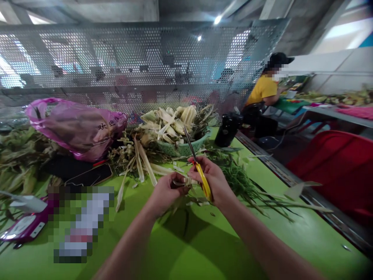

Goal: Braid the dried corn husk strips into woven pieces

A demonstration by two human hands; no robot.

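Note:
My left hand (pixel 166 193) is closed in a pinch on a small pale piece of dry corn husk (pixel 190 181), low over the green table. My right hand (pixel 218 182) grips scissors with yellow handles (pixel 204 182); their dark blades point up and away from me. The right fingertips also meet the pale husk piece, close to the left fingers. Just beyond my hands, a green basket (pixel 182 149) holds a heap of dry husks (pixel 175 122). Long husk strips (pixel 144 161) lie to the left of it.
A pink plastic bag (pixel 75 128), a phone (pixel 89 175) and a purple device (pixel 30 221) are on the left. Green stems (pixel 240 177) and a black container (pixel 225 130) lie right of the basket. A red chair (pixel 335 171) stands beyond the table edge; a person in yellow (pixel 264 89) sits farther off.

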